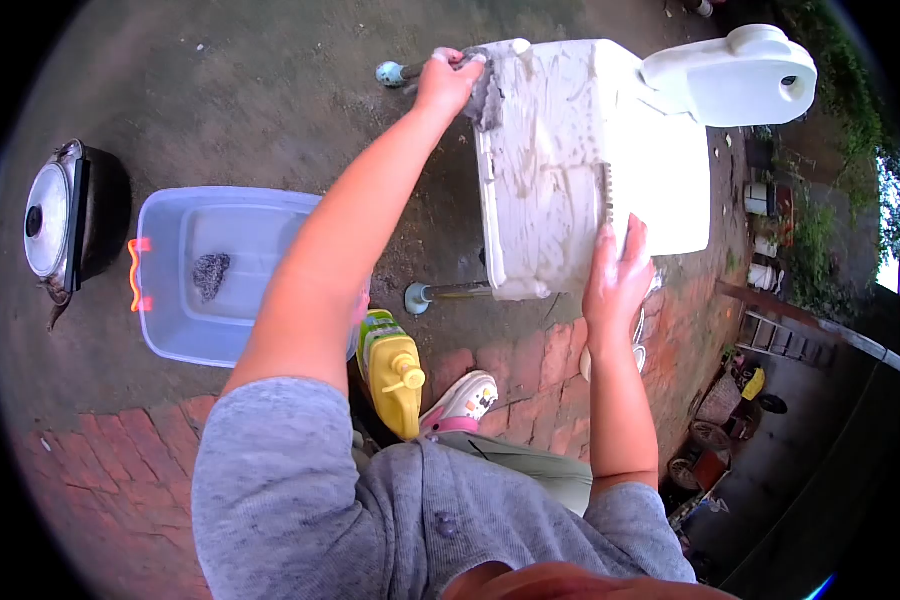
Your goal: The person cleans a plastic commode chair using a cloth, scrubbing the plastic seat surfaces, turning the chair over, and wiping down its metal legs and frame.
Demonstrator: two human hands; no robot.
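Note:
My left hand (448,85) is closed on a soapy grey cloth (487,95) at the upper left corner of a white plastic piece of furniture (545,150). Grey-streaked suds cover its left panel. My right hand (620,280) rests on its lower edge with the fingers stretched out and nothing held. Two legs with light-blue feet (417,298) stick out to the left. A pale rounded part (735,80) extends at the upper right.
A clear blue-tinted tub (260,225) holds a dark scrubber (210,276). Left of it is a lidded pot (100,210). A yellow bottle (395,385) stands near a white clog (470,395). Red bricks (110,455) pave part of the ground. Clutter and plants line the right.

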